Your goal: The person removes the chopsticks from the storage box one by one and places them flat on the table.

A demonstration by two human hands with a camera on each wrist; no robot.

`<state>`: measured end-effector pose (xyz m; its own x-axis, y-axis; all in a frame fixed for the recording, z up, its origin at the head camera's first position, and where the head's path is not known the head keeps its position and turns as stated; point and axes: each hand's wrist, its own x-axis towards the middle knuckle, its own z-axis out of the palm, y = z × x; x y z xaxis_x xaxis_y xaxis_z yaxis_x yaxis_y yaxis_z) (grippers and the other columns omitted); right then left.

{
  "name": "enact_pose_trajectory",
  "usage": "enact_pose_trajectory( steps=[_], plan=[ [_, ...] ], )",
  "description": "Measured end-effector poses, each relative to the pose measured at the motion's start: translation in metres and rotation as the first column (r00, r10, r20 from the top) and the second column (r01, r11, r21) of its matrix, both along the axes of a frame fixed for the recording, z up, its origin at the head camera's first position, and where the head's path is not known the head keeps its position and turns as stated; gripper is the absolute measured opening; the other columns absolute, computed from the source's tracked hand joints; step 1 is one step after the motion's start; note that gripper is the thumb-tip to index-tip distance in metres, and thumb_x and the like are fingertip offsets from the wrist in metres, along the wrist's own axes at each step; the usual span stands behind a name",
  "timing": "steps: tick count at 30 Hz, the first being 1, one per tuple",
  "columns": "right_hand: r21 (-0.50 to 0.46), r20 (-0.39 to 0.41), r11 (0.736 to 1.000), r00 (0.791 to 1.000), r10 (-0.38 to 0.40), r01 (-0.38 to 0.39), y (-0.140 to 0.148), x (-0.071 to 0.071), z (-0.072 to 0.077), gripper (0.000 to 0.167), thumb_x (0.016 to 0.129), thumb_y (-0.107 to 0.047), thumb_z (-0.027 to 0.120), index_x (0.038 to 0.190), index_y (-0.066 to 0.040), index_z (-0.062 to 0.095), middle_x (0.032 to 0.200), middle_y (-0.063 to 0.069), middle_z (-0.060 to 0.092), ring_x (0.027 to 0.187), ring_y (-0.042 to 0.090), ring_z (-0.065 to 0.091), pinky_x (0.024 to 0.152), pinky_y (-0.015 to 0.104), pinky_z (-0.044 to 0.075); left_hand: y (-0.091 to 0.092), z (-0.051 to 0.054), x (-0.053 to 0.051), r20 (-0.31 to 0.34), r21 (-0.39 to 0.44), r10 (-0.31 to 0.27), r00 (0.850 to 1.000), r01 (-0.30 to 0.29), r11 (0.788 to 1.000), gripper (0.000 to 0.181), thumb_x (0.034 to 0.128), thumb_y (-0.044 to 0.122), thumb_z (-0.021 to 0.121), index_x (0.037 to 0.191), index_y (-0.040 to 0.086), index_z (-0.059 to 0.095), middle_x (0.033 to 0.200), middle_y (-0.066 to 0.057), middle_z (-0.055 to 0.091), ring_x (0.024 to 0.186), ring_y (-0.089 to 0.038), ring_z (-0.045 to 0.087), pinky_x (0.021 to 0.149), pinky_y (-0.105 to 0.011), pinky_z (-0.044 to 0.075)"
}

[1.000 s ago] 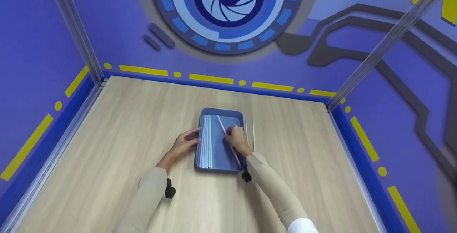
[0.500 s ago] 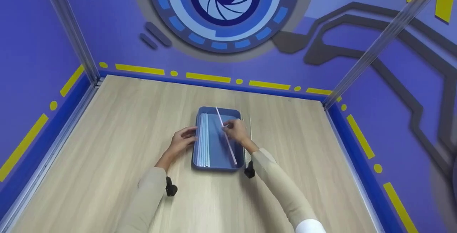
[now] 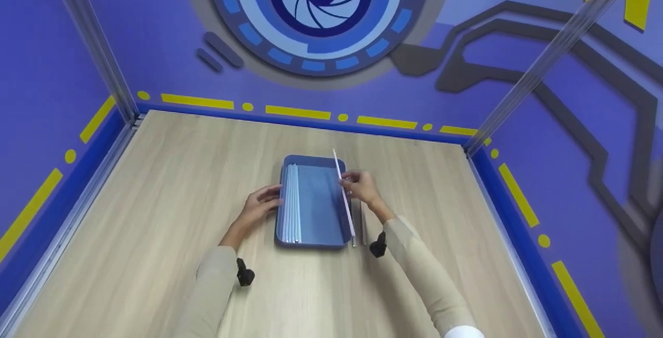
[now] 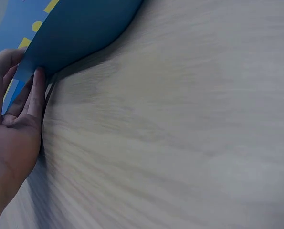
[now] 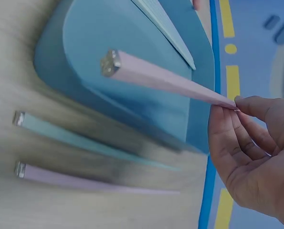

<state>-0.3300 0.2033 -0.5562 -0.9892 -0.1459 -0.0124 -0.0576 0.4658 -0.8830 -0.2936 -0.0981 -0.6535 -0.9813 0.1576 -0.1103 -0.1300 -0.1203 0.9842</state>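
Note:
A blue tray point(image 3: 321, 245) holds several pale sticks point(image 3: 293, 203) lying side by side along its left wall. My right hand point(image 3: 362, 187) pinches a pink stick point(image 3: 346, 208) between thumb and fingertips, over the tray's right rim. In the right wrist view, the pink stick point(image 5: 161, 78) has a metallic end and hangs above the tray's edge, in the grip of the right hand point(image 5: 256, 152). My left hand point(image 3: 257, 206) touches the tray's left side; in the left wrist view its fingers point(image 4: 38, 90) lie straight against the outer wall.
Right of the tray, a pale green stick point(image 5: 79, 140) and a light purple stick point(image 5: 84, 183) lie on the wooden table point(image 3: 207, 172). Blue panels point(image 3: 259, 94) with metal posts stand along the back and sides.
My right hand has lifted the pink stick and carried it from inside the tray to the right, over the rim. The left hand has stayed at the tray's side.

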Motion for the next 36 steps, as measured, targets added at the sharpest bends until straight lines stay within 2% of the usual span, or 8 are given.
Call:
enact_pose_trajectory(
  steps=[4,7,12,20,27,36],
  plan=[
    [-0.112,0.111,0.991,0.992,-0.063,0.075,0.014,-0.002,-0.001,0.021,0.094,-0.002,0.066,0.111,0.010,0.070,0.088,0.016,0.073,0.068,0.011,0.067,0.064,0.033,0.065,-0.003,0.000,-0.001,0.015,0.014,-0.018,1.000,0.018,1.000,0.053,0.0956,0.003,0.069,0.146,0.000,0.052,0.144,-0.026,0.057,0.130,-0.032,0.057,0.098,-0.025,0.057],
    [-0.153,0.168,0.981,0.981,-0.095,0.122,0.023,-0.004,-0.003,0.025,0.096,-0.005,0.065,0.116,0.009,0.069,0.086,0.008,0.072,0.068,0.009,0.066,0.063,0.027,0.064,-0.004,-0.001,-0.001,0.016,0.021,-0.025,1.000,0.025,0.999,0.054,0.0955,0.002,0.069,0.146,-0.001,0.051,0.144,-0.026,0.056,0.130,-0.031,0.057,0.098,-0.025,0.057],
    [-0.198,0.208,0.968,0.972,-0.110,0.152,0.033,-0.004,-0.011,0.030,0.098,-0.008,0.063,0.123,0.010,0.066,0.089,0.008,0.070,0.066,0.008,0.064,0.057,0.021,0.059,-0.005,-0.003,-0.002,-0.003,0.033,-0.014,1.000,0.014,0.999,0.054,0.0949,0.000,0.068,0.146,-0.005,0.050,0.142,-0.030,0.056,0.129,-0.034,0.058,0.097,-0.023,0.057],
    [-0.224,0.212,0.959,0.969,-0.126,0.174,0.048,0.000,-0.022,0.034,0.098,-0.009,0.063,0.128,0.009,0.064,0.086,0.001,0.066,0.071,0.011,0.066,0.062,0.024,0.060,-0.003,-0.004,-0.002,0.001,-0.013,-0.019,1.000,0.019,1.000,0.054,0.0966,0.003,0.068,0.147,0.000,0.051,0.146,-0.025,0.055,0.134,-0.035,0.055,0.101,-0.025,0.056],
    [-0.258,0.202,0.940,0.964,-0.173,0.223,0.059,0.002,-0.030,0.030,0.099,-0.010,0.065,0.126,0.004,0.068,0.093,0.012,0.072,0.079,0.020,0.069,0.063,0.024,0.061,-0.002,-0.002,-0.001,-0.013,-0.005,-0.020,1.000,0.020,1.000,0.053,0.0970,0.003,0.067,0.147,-0.002,0.050,0.146,-0.026,0.055,0.133,-0.036,0.055,0.098,-0.023,0.057],
    [-0.255,0.195,0.935,0.960,-0.199,0.245,0.066,0.007,-0.038,0.032,0.099,-0.012,0.067,0.126,0.004,0.067,0.089,0.005,0.072,0.085,0.024,0.070,0.064,0.023,0.060,-0.003,-0.002,0.000,-0.014,0.002,-0.024,1.000,0.024,1.000,0.054,0.0974,0.003,0.066,0.148,-0.002,0.049,0.146,-0.028,0.054,0.132,-0.035,0.056,0.098,-0.023,0.056]
  ],
)
